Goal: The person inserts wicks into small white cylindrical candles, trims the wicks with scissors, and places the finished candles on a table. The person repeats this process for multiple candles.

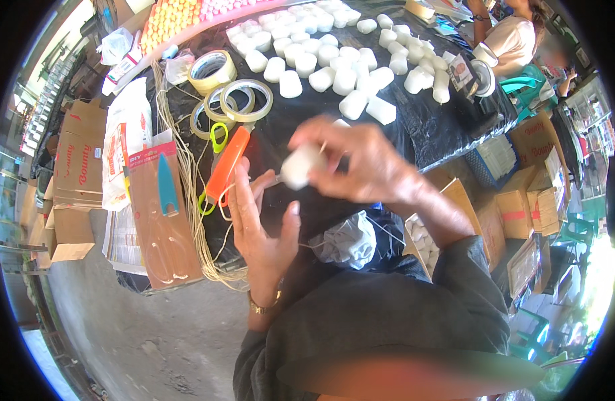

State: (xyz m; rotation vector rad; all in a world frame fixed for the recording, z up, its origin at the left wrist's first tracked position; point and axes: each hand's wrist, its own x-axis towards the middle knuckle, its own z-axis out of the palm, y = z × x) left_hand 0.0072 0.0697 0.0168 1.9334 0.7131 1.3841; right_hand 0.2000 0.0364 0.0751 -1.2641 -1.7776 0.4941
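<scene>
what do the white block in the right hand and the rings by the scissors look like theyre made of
White block in the right hand: probably wax, matte and opaque with softly rounded edges, like a small candle. Rings: adhesive tape rolls, glossy yellowish translucent plastic film, seemingly on card cores. Left hand is open below the block.

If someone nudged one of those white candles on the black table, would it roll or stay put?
The upright white candles look squat and flat-bottomed, so they would probably slide, not tip. The one lying sideways is round and might roll. They look like wax, likely chippable.
</scene>
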